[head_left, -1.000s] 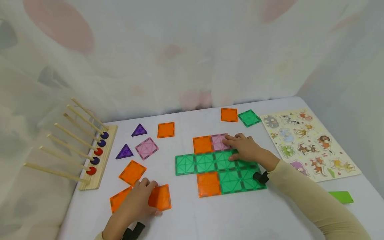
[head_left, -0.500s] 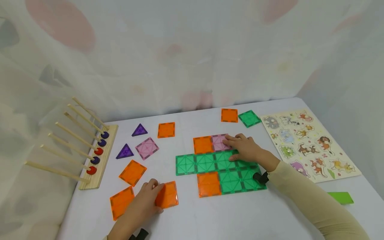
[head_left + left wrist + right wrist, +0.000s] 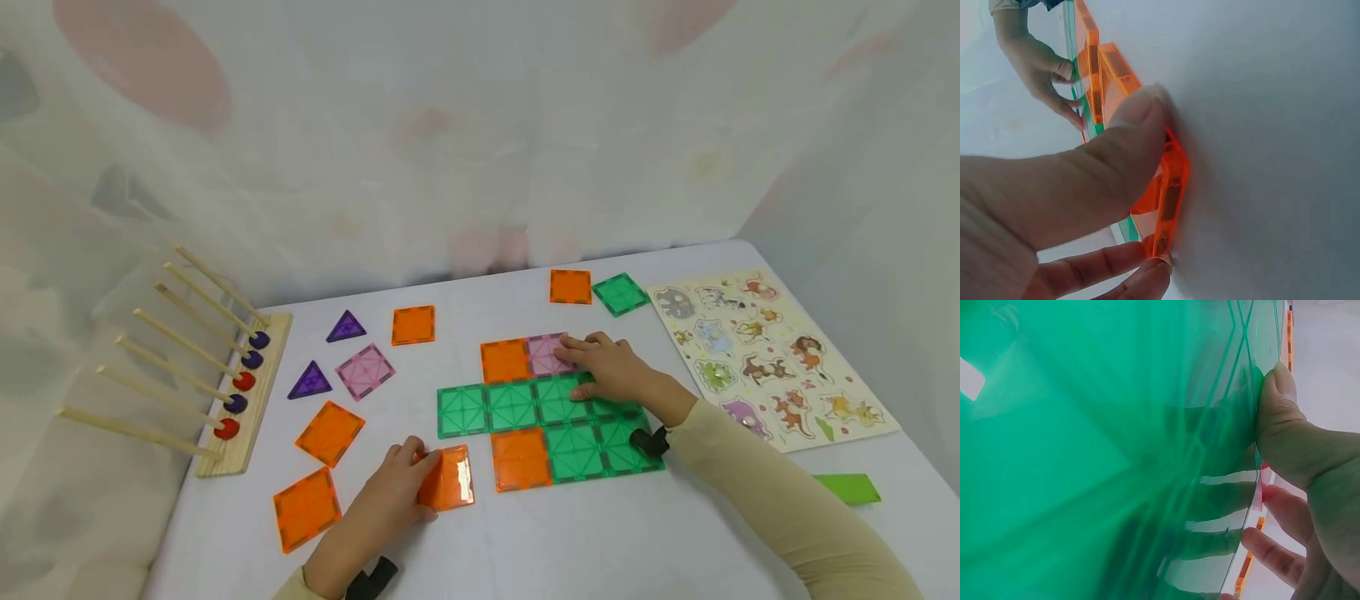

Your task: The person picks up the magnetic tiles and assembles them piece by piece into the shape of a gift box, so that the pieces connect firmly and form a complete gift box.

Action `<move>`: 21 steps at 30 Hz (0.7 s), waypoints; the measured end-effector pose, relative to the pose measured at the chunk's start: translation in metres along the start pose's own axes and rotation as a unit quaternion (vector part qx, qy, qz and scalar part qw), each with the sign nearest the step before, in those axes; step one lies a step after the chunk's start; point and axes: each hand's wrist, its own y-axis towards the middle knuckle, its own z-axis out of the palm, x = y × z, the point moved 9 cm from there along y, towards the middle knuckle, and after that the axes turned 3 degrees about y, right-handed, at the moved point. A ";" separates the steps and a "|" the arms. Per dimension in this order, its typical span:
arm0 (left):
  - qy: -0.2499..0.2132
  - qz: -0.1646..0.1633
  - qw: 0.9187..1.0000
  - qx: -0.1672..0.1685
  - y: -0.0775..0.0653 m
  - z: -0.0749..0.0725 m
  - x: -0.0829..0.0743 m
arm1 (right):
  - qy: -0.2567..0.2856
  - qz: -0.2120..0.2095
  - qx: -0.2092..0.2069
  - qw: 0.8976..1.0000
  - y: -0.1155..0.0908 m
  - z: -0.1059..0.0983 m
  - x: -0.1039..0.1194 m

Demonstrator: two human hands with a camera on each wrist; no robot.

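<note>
Left hand [image 3: 386, 492] pinched an orange tile [image 3: 455, 479] near the panel [image 3: 551, 408], apart from it | right hand [image 3: 618, 371] lay loosely spread on the panel, gripping nothing | done: panel laid in three rows | remaining: orange tile unjoined, loose tiles [image 3: 330, 433] on the counter [image 3: 600, 542]

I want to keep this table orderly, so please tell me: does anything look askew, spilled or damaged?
Nothing looks spilled or damaged. A loose green tile toward the back and a loose pink tile on the left lie askew, turned at an angle, unlike the aligned joined tiles under the right hand.
</note>
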 end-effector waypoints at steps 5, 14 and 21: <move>0.002 0.022 1.000 -0.019 0.010 -0.002 -0.010 | 0.010 0.006 0.004 1.000 0.001 0.000 -0.002; -0.024 0.025 0.999 -0.030 0.020 -0.002 -0.016 | 0.010 0.003 0.004 1.000 0.003 0.004 0.001; -0.013 0.027 0.999 -0.036 0.021 -0.005 -0.020 | 0.010 0.008 0.003 1.000 0.002 0.002 -0.002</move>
